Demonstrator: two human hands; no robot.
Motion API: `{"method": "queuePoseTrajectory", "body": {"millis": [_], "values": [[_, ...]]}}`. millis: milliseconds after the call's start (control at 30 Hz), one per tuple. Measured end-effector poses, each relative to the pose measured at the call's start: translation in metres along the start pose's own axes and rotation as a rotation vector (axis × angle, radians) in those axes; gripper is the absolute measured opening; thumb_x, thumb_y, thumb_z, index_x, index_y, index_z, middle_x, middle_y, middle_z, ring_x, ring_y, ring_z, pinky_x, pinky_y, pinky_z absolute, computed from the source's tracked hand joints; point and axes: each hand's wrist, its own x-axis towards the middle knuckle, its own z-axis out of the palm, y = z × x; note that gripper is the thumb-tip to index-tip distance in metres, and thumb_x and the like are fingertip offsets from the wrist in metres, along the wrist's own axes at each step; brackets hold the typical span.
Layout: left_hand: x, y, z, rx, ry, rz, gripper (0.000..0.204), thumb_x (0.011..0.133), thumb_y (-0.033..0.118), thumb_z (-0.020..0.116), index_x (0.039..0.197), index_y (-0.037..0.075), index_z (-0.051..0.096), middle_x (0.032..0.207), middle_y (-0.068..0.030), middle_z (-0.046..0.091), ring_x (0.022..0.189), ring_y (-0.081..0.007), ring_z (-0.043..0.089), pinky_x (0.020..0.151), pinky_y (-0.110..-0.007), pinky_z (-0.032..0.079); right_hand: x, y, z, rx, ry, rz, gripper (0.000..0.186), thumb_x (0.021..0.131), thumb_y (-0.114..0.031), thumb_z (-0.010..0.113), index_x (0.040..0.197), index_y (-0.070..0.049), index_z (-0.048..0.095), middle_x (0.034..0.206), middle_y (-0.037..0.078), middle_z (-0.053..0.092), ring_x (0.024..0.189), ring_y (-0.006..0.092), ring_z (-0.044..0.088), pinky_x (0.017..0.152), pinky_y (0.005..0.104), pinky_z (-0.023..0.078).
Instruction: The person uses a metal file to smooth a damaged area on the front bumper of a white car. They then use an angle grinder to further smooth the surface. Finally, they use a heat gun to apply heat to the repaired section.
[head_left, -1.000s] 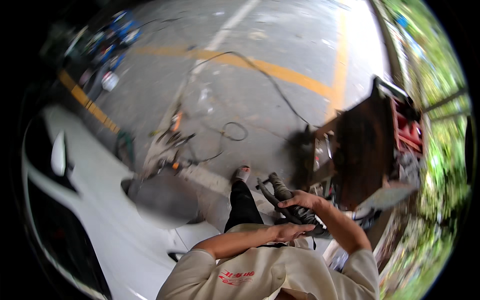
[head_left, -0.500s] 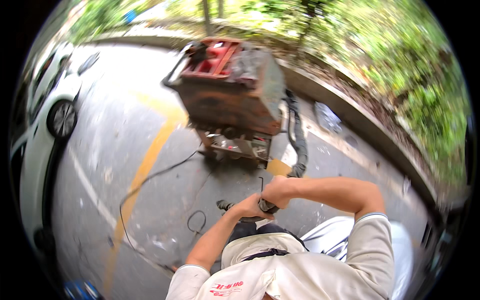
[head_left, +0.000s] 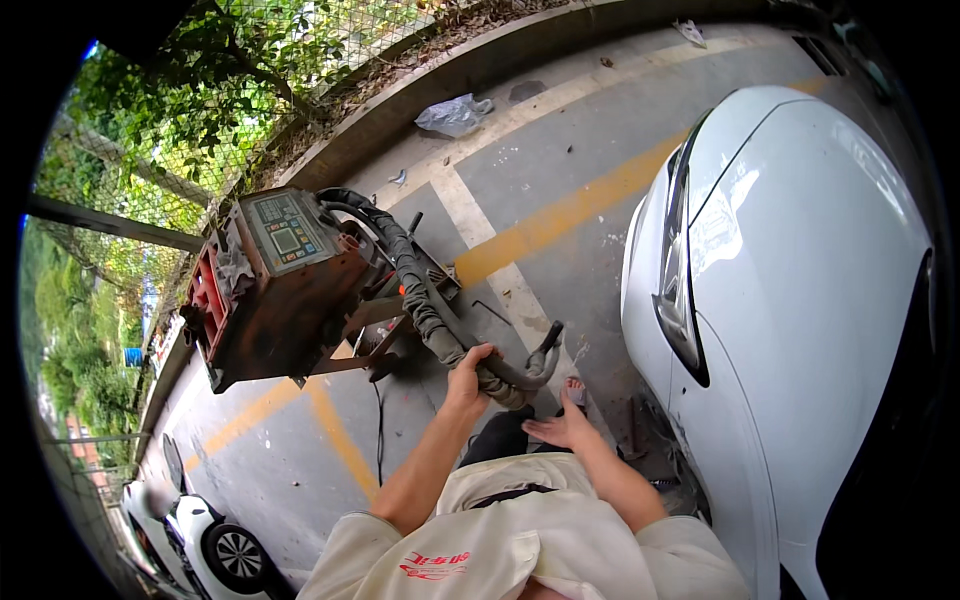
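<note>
A thick cable [head_left: 422,305] wrapped in grey-green cloth runs from a rusty wheeled machine [head_left: 290,320] toward my body and bends back on itself at a dark curved end [head_left: 546,352]. My left hand [head_left: 466,380] is closed around the wrapped cable just before this bend. Close to the bend but apart from it, my right hand [head_left: 566,426] is open, fingers spread and holding nothing. On top of the machine, a control panel [head_left: 288,232] with a small screen faces up, next to a red tray [head_left: 205,305].
A white car [head_left: 800,260] stands close on my right, its headlight [head_left: 680,290] facing the machine. A low concrete kerb [head_left: 400,105] and wire fence lie behind. A plastic bag [head_left: 455,116] rests near the kerb. Another white car [head_left: 205,535] is at lower left.
The view has swung right, bringing the nearby white car into full sight and the machine to the left. My right hand has let go of the cable; my left still grips it.
</note>
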Motion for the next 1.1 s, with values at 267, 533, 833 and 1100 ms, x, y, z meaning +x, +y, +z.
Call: {"method": "queuePoseTrajectory", "body": {"millis": [267,533,833,1100], "values": [[-0.039,-0.005,-0.066,-0.054,-0.255,-0.385,0.015,0.084,0.018,0.061,0.093,0.006,0.06,0.092,-0.005,0.06,0.093,-0.0186,0.057,0.088,-0.034,0.045,0.024,0.069,0.017,0.3,-0.962,-0.594,0.071,0.085,-0.053,0.058,0.124,0.003,0.042,0.125,0.018,0.048,0.116,0.0278,0.051,0.097,0.0375,0.043],[-0.006,0.087,-0.16,1.602,-0.989,-0.415,0.063,0.083,0.041,0.066,0.126,-0.002,0.05,0.122,-0.0169,0.057,0.111,-0.024,0.055,0.098,-0.033,0.042,0.049,0.129,-0.078,0.341,-0.412,-0.932,0.023,0.084,-0.032,0.057,0.072,-0.013,0.055,0.074,0.001,0.058,0.076,0.0163,0.058,0.08,0.035,0.048],[0.283,0.245,-0.121,1.561,0.082,0.547,0.047,0.076,0.018,0.061,0.111,-0.01,0.045,0.109,-0.0304,0.055,0.101,-0.0438,0.056,0.089,-0.047,0.045,0.091,0.187,-0.153,0.722,-0.124,-0.798,0.02,0.078,-0.032,0.058,0.081,-0.012,0.06,0.093,0.004,0.063,0.097,0.0271,0.057,0.094,0.0486,0.042],[0.341,0.221,-0.134,1.494,0.552,0.286,0.104,0.077,0.049,0.065,0.139,-0.013,0.008,0.139,-0.0321,0.03,0.13,-0.0429,0.031,0.107,-0.048,0.028,0.036,0.276,-0.16,0.416,0.198,-0.894,0.021,0.077,-0.037,0.057,0.083,-0.017,0.059,0.101,0.008,0.062,0.099,0.0306,0.056,0.091,0.05,0.044]]}}
